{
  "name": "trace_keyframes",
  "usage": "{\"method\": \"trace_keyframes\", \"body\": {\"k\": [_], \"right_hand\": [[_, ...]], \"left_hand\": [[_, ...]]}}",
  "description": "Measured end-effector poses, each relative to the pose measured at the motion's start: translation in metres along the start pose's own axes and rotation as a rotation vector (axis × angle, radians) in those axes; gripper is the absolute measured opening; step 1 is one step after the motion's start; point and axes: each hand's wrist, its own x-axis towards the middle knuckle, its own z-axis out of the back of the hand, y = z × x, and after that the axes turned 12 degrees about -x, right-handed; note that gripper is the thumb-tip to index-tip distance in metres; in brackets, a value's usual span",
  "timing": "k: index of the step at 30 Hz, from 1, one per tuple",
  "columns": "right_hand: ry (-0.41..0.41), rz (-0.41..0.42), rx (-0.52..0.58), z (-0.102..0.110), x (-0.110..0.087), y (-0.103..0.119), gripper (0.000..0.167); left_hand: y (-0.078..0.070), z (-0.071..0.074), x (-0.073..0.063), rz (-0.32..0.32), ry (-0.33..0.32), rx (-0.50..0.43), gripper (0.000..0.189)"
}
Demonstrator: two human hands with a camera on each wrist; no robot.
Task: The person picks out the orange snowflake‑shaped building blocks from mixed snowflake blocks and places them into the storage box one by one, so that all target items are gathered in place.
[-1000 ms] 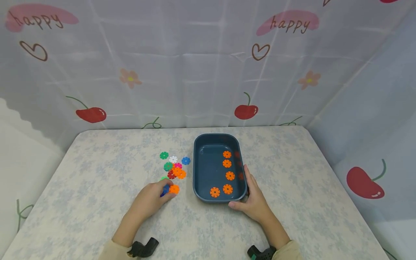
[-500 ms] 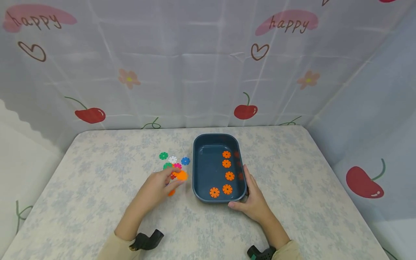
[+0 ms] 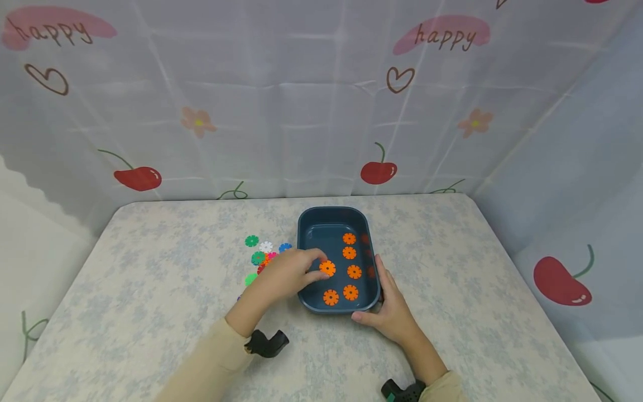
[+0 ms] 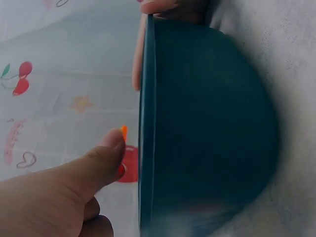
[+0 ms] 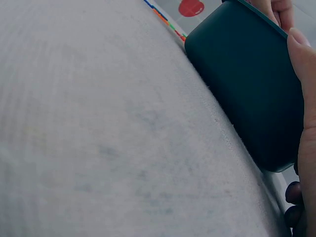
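Note:
My left hand (image 3: 293,272) pinches an orange snowflake building disc (image 3: 327,268) between thumb and fingertips, over the left half of a dark blue plastic tray (image 3: 312,223). In the left wrist view, the thumb and a thin orange edge of the disc (image 4: 124,132) show just above the tray's rim. Inside the tray lie several orange discs (image 3: 350,292), most in a column along the right side. My right hand (image 3: 394,310) holds the tray's near right corner, thumb at the front and fingers along the right wall.
Left of the tray lies a loose pile of snowflake discs, among them a green disc (image 3: 252,240), a white disc (image 3: 265,246) and a blue disc (image 3: 284,247); my left hand and forearm hide part of it. A printed curtain (image 3: 281,111) hangs behind the table (image 3: 477,279).
My left hand has moved from the pile rightward to over the tray, bringing an orange disc along. The right hand and the tray have stayed put.

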Motion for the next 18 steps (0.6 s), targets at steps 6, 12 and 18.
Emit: {"method": "trace_keyframes", "body": {"k": [6, 12, 18], "right_hand": [[0.002, 0.001, 0.01, 0.001, 0.001, 0.001, 0.129], [0.006, -0.005, 0.013, 0.001, 0.0, 0.0, 0.129], [0.01, -0.007, 0.029, 0.0, 0.0, 0.0, 0.128]], "left_hand": [[-0.004, -0.011, 0.022, -0.047, 0.03, 0.089, 0.035], [0.001, -0.024, 0.04, -0.02, 0.092, 0.166, 0.032], [0.004, -0.03, 0.048, 0.003, 0.121, 0.213, 0.031]]}}
